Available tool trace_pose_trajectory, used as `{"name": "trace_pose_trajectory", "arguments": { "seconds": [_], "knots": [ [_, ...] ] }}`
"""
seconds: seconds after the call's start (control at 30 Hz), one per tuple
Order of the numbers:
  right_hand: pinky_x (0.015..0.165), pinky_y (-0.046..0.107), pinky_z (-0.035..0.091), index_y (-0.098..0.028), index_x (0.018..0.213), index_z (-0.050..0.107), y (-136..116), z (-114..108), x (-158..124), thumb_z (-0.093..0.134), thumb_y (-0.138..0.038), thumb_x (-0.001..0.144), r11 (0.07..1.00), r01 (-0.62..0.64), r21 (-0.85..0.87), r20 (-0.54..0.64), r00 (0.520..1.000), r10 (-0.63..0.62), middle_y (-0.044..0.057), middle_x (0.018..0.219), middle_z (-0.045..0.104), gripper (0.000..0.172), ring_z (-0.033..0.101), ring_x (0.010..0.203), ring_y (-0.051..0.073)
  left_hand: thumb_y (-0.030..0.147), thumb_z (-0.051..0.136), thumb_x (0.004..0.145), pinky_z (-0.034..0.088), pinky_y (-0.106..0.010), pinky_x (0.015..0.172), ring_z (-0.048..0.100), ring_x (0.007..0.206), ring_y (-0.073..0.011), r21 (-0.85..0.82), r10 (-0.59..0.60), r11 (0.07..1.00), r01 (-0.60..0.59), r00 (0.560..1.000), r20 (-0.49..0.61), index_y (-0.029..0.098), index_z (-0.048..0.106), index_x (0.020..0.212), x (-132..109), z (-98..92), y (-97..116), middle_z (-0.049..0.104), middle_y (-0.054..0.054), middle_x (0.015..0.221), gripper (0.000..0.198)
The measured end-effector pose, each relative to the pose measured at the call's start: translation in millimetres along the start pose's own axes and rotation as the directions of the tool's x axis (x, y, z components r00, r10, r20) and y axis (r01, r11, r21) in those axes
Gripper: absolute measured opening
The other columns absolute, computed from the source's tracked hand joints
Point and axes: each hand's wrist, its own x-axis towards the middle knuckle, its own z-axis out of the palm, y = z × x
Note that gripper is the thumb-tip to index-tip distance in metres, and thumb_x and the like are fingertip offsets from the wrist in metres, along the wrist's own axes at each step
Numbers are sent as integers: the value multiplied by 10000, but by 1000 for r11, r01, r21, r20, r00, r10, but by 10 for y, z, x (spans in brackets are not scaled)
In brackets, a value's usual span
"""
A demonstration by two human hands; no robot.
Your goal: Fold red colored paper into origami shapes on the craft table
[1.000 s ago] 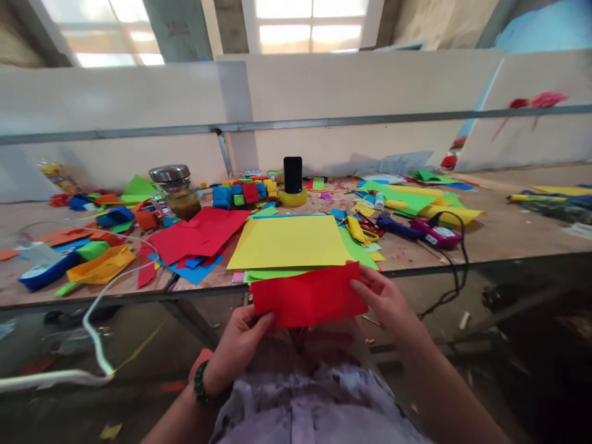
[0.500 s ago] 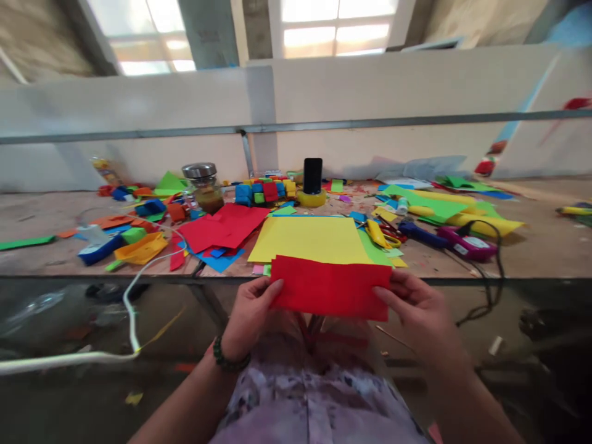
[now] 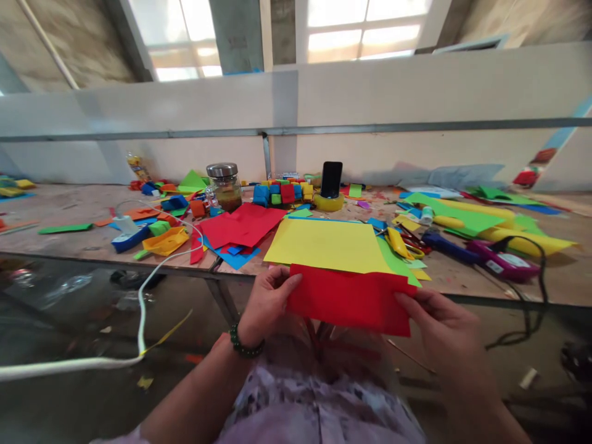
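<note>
Red paper sheet [image 3: 351,299]: held in air over lap, just below near edge of workbench [image 3: 69,206]; right end dips a bit.
Progress: reads as plain oblong, no cuts or glue seen; poss. folded double, cannot confirm. Shaping not yet evident.
Left hand [image 3: 266,302]: pinches sheet's left short edge, thumb on front.
Right hand [image 3: 444,327]: grips lower right corner, fingers behind.
Surrounds: yellow sheet [image 3: 328,245] just beyond on bench; jar [image 3: 225,185] and phone [image 3: 331,179] further back; purple glue gun [image 3: 502,265] to right.
</note>
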Motion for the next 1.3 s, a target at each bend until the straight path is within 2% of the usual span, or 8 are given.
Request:
{"name": "trace_pose_trajectory", "arguments": {
  "seconds": [0.17, 0.33, 0.6, 0.77, 1.03, 1.17, 1.3],
  "knots": [
    [473, 279, 574, -246, 759, 715, -50, 17, -36, 833, -388, 587, 982, -92, 166, 1, 996, 93, 14, 687, 727, 252, 657, 536, 175, 475, 779, 596, 403, -203, 542, 504, 574, -100, 39, 13, 999, -12, 1000, -25, 140, 626, 643, 1, 6, 41, 610, 7, 618, 371],
    [506, 297, 593, -243, 756, 708, -76, 10, -8, 866, -355, 527, 947, -205, 247, 33, 979, 203, 22, 725, 738, 300, 674, 554, 190, 445, 762, 598, 405, -214, 549, 511, 575, -108, 58, 12, 998, -10, 999, -30, 143, 625, 640, 3, -5, 23, 608, 6, 620, 335],
    [502, 253, 547, -203, 725, 711, -218, 46, -71, 824, -418, 594, 965, -150, 215, 54, 988, 142, 27, 708, 730, 276, 648, 573, 158, 344, 788, 631, 428, -193, 560, 542, 618, -108, 82, 30, 996, -28, 999, -28, 150, 618, 669, -30, -104, -11, 624, 17, 669, 261],
    [518, 279, 548, -198, 719, 719, -337, 87, -119, 832, -433, 558, 960, -162, 228, 61, 986, 152, 33, 718, 740, 307, 652, 580, 172, 358, 807, 624, 448, -197, 540, 561, 604, -114, 44, -10, 999, 11, 1000, -27, 156, 630, 709, -27, -149, -55, 651, 10, 699, 283],
    [603, 295, 557, -210, 860, 708, -331, 93, -118, 824, -369, 571, 933, -202, 299, 141, 976, 166, 31, 791, 747, 350, 679, 680, 188, 345, 807, 623, 428, -165, 515, 514, 572, -89, 85, 76, 994, -71, 996, -55, 156, 614, 652, -33, -134, -71, 583, 34, 644, 272],
    [572, 259, 531, -212, 814, 678, -360, 114, -137, 807, -361, 597, 932, -182, 312, 144, 979, 143, 13, 767, 728, 292, 652, 647, 161, 343, 815, 612, 425, -162, 496, 504, 551, -86, 86, 59, 995, -54, 996, -61, 157, 613, 650, -47, -120, -64, 581, 37, 626, 277],
    [549, 249, 511, -211, 805, 659, -327, 147, -141, 771, -409, 663, 956, -137, 258, 119, 987, 109, 12, 789, 714, 268, 629, 640, 153, 323, 792, 666, 437, -157, 517, 530, 583, -89, 70, 65, 996, -63, 998, -25, 161, 625, 680, -64, -139, -87, 607, 30, 659, 233]
  ]
}}
